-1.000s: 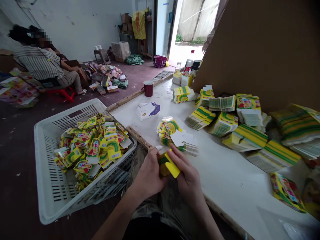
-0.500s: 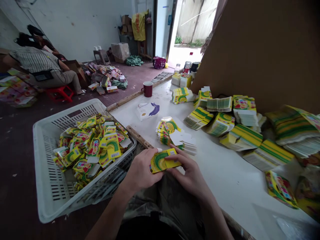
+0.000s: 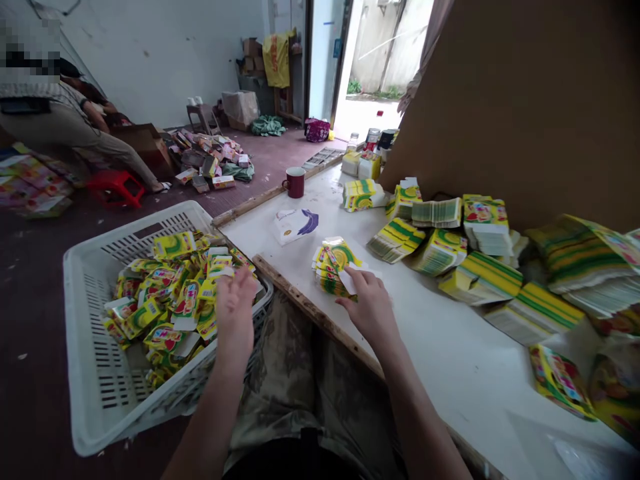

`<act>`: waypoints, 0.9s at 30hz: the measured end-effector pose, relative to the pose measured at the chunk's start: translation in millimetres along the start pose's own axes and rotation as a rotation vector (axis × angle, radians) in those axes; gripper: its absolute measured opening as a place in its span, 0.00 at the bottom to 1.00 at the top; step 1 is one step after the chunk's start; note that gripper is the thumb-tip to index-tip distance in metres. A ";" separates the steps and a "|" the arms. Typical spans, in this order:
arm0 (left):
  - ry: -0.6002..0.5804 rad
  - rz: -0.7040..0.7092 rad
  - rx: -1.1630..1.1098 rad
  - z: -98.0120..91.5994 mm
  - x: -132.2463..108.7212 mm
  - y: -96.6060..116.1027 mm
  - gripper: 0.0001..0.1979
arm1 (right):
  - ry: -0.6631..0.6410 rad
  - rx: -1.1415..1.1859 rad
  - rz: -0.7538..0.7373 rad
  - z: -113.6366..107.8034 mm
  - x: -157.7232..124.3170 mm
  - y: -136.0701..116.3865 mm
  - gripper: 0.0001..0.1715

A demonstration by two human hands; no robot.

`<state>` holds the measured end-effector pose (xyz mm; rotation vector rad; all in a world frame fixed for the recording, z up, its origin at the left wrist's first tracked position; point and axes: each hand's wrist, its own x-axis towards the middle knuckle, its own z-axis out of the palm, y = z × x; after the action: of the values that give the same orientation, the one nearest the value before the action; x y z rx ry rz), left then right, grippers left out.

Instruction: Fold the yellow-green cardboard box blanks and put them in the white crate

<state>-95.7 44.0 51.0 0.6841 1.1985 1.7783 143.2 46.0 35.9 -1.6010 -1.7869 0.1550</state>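
My left hand [image 3: 235,310] is over the near right rim of the white plastic basket [image 3: 76,347], fingers stretched and nothing in them. Yellow-green small cartons [image 3: 187,300] are heaped in the basket. One carton [image 3: 174,245] shows at the heap's far side; whether it rests there or is still falling I cannot tell. My right hand [image 3: 369,303] is at a fanned stack of flat cartons [image 3: 333,257] on the white table [image 3: 440,360]. Its fingers touch a white flap [image 3: 347,281], with the thumb spread apart below. The hand covers part of the stack.
Bundles of flat cartons [image 3: 483,277] lie along the table's right side by a brown board [image 3: 515,100]. A dark red mug [image 3: 295,183] and a white packet [image 3: 296,225] stand farther back. A wooden strip [image 3: 320,319] edges the table. Other people sit at far left near a red stool [image 3: 116,189].
The carton held in both hands has left them. My left hand moved left to the basket, my right hand forward to the stack. A carton now shows on the basket's far side.
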 end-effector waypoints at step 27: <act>-0.338 -0.092 -0.374 41.2 -86.5 -25.4 0.35 | -0.121 0.836 0.173 0.8 -78.9 -83.7 0.11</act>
<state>-12.2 -9.3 45.5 0.6618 0.6388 1.6667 71.8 -43.6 46.3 -1.1272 -1.3695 0.9593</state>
